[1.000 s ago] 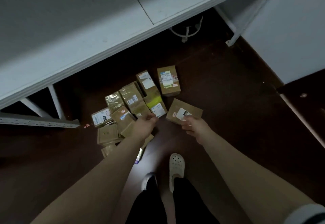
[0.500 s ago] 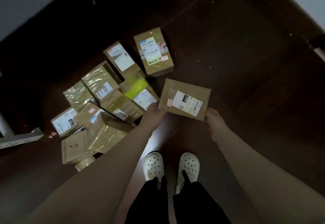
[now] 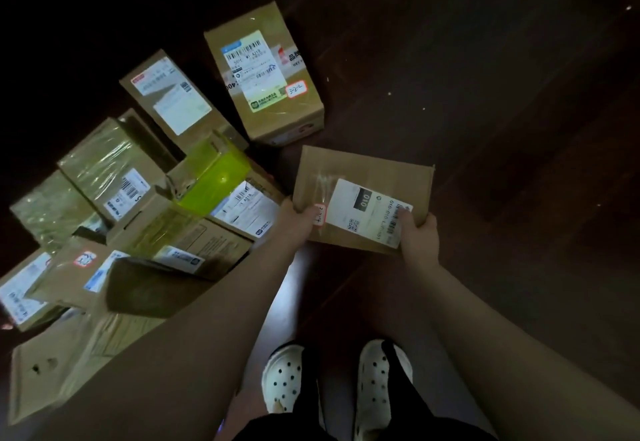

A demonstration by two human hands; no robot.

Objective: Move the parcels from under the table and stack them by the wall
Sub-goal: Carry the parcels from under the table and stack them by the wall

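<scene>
A flat brown cardboard parcel [image 3: 367,177] with a white label lies right of the heap, held by both hands. My left hand [image 3: 298,221] grips its near left corner, thumb on top beside a small red-edged sticker. My right hand [image 3: 417,233] grips its near right edge, thumb pressed on the label. Whether the parcel rests on the floor or is raised I cannot tell. A heap of several taped cardboard parcels [image 3: 138,198] lies to the left on the dark wooden floor [image 3: 485,129].
An upright box with a barcode label [image 3: 263,73] stands just behind the held parcel. A box with yellow-green tape [image 3: 214,174] sits close to its left. My feet in white perforated clogs [image 3: 377,381] stand below the hands. Bare floor extends to the right.
The view dropped closer to the floor; the white table left the frame. Both hands moved from hovering near the heap to the flat parcel's near edge and closed on it.
</scene>
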